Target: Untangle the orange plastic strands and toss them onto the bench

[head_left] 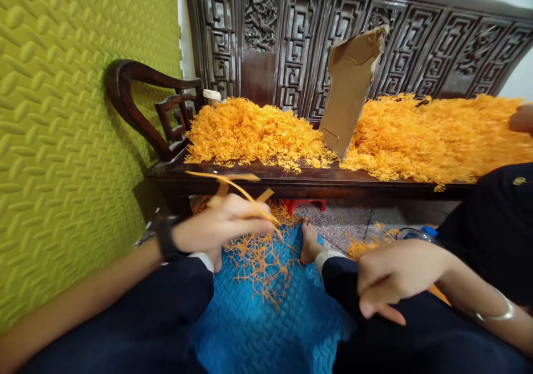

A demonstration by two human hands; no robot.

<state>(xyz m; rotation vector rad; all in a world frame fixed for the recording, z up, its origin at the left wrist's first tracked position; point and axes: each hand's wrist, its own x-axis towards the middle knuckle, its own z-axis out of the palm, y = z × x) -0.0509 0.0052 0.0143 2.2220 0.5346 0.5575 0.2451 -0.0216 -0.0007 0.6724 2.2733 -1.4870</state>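
My left hand [220,223] is closed on a few thin orange plastic strips [233,188] that stick out up and to the left, above my left knee. It wears a dark wristband. My right hand [391,277] rests on my right knee, fingers curled loosely downward; nothing shows in it. Between my feet, a loose heap of small orange plastic pieces [260,260] lies on a blue foam mat [266,324].
A dark carved wooden bench [291,182] ahead carries two big piles of orange pieces [254,132], split by a leaning cardboard sheet [347,88]. A green padded wall [70,140] stands at left. Another person in dark clothes [495,224] sits at right. A red stool [303,203] is under the bench.
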